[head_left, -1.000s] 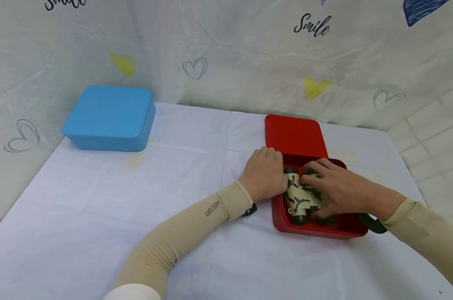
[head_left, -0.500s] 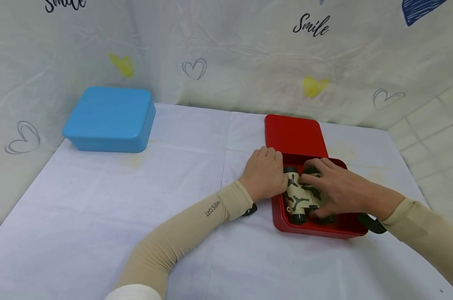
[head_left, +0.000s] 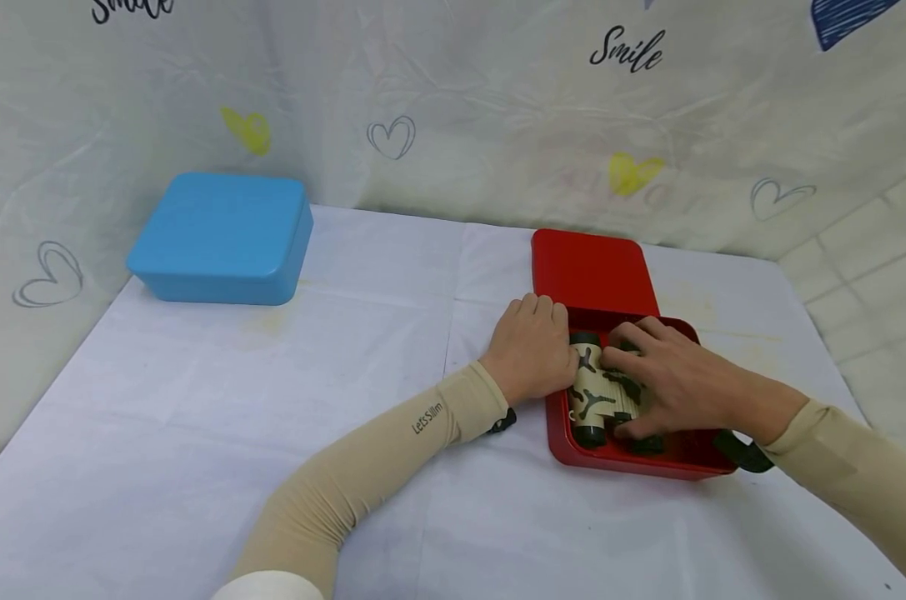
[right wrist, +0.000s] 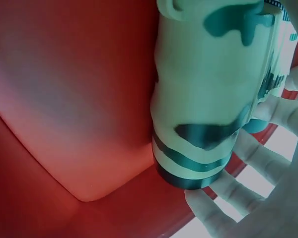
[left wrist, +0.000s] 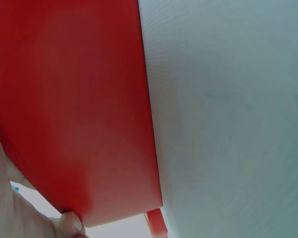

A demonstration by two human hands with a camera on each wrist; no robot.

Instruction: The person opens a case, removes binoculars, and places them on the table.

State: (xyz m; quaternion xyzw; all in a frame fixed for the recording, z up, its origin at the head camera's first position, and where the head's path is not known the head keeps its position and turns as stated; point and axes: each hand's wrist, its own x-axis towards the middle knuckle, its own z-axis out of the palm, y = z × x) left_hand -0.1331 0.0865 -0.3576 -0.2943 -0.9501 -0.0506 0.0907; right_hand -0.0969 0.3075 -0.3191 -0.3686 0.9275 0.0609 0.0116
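Inside an open red box (head_left: 633, 468) at the right of the table lies a pair of camouflage binoculars (head_left: 592, 379). My right hand (head_left: 673, 379) holds the binoculars from above, fingers bent over the right-hand barrel, which it mostly hides. The right wrist view has the fingers (right wrist: 236, 191) at the dark end of one barrel (right wrist: 203, 84), low against the red floor. With bent fingers, my left hand (head_left: 531, 346) grips the box's left rim; in the left wrist view a thumb (left wrist: 69, 223) touches the red side wall (left wrist: 94, 119).
A red lid (head_left: 595, 271) adjoins the box's far side. At the back left stands a closed blue box (head_left: 220, 237). White cloth (head_left: 347, 375) covers the table, and a printed curtain (head_left: 483, 108) hangs along its back edge.
The binoculars have shifted slightly away from the box's near wall, with the near end of the left barrel moving a little left. Both hands stay nearly in place.
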